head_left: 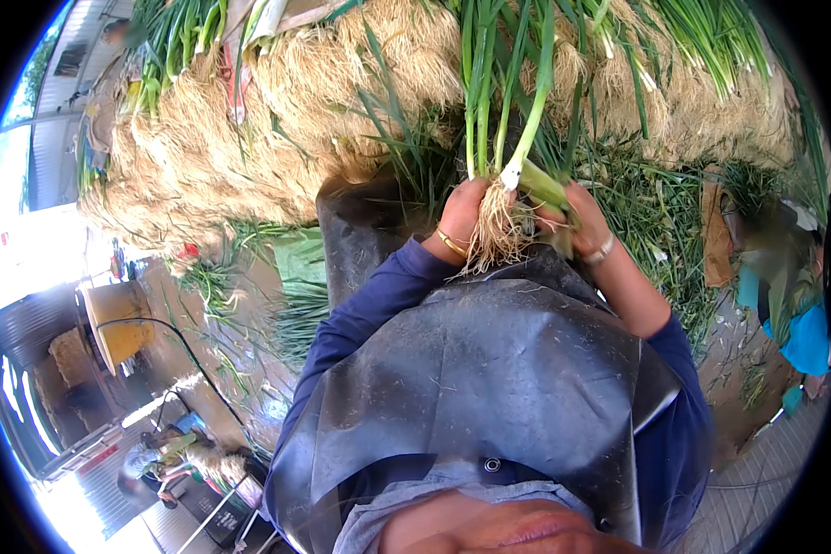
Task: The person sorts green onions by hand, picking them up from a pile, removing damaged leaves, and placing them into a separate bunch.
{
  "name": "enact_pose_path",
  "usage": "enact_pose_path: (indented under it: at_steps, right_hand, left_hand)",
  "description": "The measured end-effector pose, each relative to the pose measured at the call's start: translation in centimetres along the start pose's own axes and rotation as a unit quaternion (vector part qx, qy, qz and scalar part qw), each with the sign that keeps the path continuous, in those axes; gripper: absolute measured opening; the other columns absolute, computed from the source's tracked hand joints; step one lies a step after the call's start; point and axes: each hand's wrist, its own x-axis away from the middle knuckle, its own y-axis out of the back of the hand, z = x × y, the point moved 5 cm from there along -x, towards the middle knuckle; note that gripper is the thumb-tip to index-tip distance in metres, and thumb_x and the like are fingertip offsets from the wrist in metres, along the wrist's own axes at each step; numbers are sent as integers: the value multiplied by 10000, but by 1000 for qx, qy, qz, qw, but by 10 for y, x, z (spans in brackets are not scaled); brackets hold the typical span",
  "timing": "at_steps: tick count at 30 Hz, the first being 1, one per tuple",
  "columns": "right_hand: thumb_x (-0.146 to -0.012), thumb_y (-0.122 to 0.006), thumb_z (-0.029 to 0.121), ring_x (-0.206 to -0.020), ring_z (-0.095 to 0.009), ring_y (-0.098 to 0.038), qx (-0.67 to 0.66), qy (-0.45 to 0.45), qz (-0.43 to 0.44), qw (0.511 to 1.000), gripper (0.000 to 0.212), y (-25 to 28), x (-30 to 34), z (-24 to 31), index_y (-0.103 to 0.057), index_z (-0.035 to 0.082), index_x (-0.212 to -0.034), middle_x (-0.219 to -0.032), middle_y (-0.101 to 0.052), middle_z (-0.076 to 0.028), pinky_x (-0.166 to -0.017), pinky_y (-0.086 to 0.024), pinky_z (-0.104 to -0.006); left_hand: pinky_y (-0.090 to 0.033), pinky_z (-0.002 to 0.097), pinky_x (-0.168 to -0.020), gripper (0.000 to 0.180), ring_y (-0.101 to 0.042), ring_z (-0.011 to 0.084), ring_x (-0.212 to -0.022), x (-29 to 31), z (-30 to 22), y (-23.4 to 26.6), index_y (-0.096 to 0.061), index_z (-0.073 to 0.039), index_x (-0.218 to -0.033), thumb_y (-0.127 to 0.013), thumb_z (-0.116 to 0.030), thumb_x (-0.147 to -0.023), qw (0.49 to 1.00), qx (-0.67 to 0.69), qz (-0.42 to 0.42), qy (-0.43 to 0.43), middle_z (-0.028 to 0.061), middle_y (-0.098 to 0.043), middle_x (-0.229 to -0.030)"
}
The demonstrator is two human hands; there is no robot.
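Green onions [530, 111] point roots-down at upper centre of frame. Left hand [462, 219]: grip clenched on onions. Right hand [590, 223]: grip grasping leaf [544, 189].

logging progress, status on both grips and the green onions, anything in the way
Left grip on green onions. Right grip on folded green leaf. Roots hanging between hands, no obstruction visible.

Left hand [463, 208]: curled closed, thumb side up
Right hand [584, 222]: fingers curled, near left hand
Left forearm [379, 282]: sleeved, slanting up to its hand
Right forearm [632, 288]: mostly bare, below its hand
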Motion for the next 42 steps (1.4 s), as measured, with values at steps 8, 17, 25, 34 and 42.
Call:
enact_pose_path:
  at_steps: [8, 17, 25, 34, 42]
  right_hand:
    - [-775, -700, 177, -566, -139, -552, 76, -4, 186, 980, 327, 39, 78, 12, -541, 47, -1030, -768, -583, -77, -468, -449, -251]
    - [-881, -596, 233, -804, -157, -584, 14, 49, 43, 998, 416, -3, -43, 21, -503, 14, -1222, -1003, -620, -95, -710, -502, -331]
    - [-896, -591, 273, -672, -111, -579, 262, -13, -13, 965, 231, 8, 16, 1, -561, 49, -944, -807, -611, -34, -587, -482, -254]
    - [-902, -514, 194, -777, -125, -609, 113, 28, 154, 981, 261, 4, 76, 26, -579, 8, -1073, -967, -627, -61, -676, -490, -232]
    - [-905, -526, 234, -752, -102, -557, 529, 191, 34, 826, 235, -10, 11, 5, -594, 47, -1029, -816, -610, -34, -662, -452, -264]
  left_hand:
    - [-467, 260, -490, 228, -583, 163, -576, 12, -29, -16, -547, -19, -972, -441, -218, -934, 995, 94, -16, 22, 68, -590, -688]
    - [-426, 255, -444, 303, -535, 148, -516, 34, -29, -69, -532, -33, -1008, -348, -268, -953, 976, 100, 32, 189, 63, -577, -693]
    - [-371, 247, -410, 306, -465, 137, -468, 32, -36, -43, -511, -62, -1019, -330, -300, -956, 962, 193, 95, 168, 66, -548, -710]
    - [-426, 268, -452, 362, -526, 174, -522, 18, -34, -39, -483, 9, -1155, -367, -265, -951, 913, 319, 222, 125, 84, -583, -798]
    - [-480, 246, -531, 406, -578, 125, -620, 18, -30, -65, -578, -30, -1088, -398, -376, -975, 989, -51, 93, 107, 57, -619, -811]
